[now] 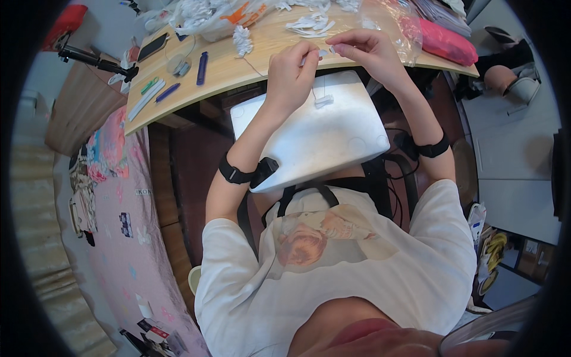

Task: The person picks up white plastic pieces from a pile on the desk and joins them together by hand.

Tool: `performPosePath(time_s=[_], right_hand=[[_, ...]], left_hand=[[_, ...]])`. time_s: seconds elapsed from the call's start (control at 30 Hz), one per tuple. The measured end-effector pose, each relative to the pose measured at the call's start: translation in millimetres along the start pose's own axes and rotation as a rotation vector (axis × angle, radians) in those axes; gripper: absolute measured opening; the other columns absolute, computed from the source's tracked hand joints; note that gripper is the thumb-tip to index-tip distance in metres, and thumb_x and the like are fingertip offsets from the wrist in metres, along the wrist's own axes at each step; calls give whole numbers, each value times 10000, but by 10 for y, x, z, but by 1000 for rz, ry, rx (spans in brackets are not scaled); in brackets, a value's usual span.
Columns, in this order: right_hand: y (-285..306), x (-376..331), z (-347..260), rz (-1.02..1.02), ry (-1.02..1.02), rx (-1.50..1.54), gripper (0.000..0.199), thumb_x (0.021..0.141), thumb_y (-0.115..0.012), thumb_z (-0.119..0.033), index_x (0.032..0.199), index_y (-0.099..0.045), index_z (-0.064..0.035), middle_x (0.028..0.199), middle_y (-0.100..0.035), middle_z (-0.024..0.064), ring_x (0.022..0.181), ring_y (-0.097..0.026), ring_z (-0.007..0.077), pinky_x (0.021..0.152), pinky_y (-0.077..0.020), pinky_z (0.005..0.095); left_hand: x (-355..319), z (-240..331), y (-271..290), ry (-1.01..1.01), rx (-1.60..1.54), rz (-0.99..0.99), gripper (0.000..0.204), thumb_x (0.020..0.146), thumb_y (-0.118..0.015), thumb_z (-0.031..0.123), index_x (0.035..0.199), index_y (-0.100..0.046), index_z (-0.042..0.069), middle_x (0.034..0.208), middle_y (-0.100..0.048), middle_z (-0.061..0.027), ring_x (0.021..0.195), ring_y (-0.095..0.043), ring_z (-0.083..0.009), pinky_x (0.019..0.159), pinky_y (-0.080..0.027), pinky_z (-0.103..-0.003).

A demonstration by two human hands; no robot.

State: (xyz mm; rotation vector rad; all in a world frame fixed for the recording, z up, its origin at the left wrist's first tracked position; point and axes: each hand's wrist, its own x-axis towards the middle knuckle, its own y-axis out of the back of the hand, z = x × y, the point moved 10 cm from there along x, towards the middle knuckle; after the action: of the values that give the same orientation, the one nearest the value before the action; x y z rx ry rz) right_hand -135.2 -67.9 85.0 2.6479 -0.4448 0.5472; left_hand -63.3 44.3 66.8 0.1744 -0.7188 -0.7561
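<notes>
My left hand (291,74) is closed in a pinch over the desk's front edge, a small white strip (322,53) showing at its fingertips. Facing it, my right hand (370,55) pinches at a tiny white piece (332,50), too small to make out. A thin cord (254,68) runs from a bunch of white strips (242,43) toward my left hand. Below my hands, a small white tag-like piece (324,102) hangs on or lies at a thread, over a white foam board or box (315,140) on my lap.
On the wooden desk (226,71) are a dark blue marker (203,68), a blue pen (168,93), a white stick-like tool (146,100), a phone (153,47) and loose white strips (310,25). Plastic bags (220,18) and a pink package (446,43) stand behind. A bed (128,238) is at left.
</notes>
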Motion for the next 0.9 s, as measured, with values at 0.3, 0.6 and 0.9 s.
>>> performPosePath(time_s=[0.3,0.6,0.9], right_hand=[[-115,27,48,-85,-76,-25,195,861,-624,-80,1040,-661,-11,977,-665,58,891,-615,91,811,-493,216],[-128,23,84,-94,-94,-37,201,850,-636,-82,1032,-659,1,977,-665,65,896,-619,97,826,-492,220],[-82,16,46,-38,-34,-11,206,825,-680,-152,976,-693,-14,870,-681,72,786,-636,105,746,-505,230]], left_hand=[[-28,58,46,-86,76,24,186,899,-499,127,857,-569,-40,699,-614,-86,654,-557,-109,588,-424,-243],[-40,67,51,-78,98,57,178,852,-515,187,799,-611,46,655,-605,-78,639,-572,-255,658,-356,-353],[-57,210,30,-160,282,54,142,846,-529,182,813,-616,75,696,-606,-52,697,-564,-220,700,-328,-347]])
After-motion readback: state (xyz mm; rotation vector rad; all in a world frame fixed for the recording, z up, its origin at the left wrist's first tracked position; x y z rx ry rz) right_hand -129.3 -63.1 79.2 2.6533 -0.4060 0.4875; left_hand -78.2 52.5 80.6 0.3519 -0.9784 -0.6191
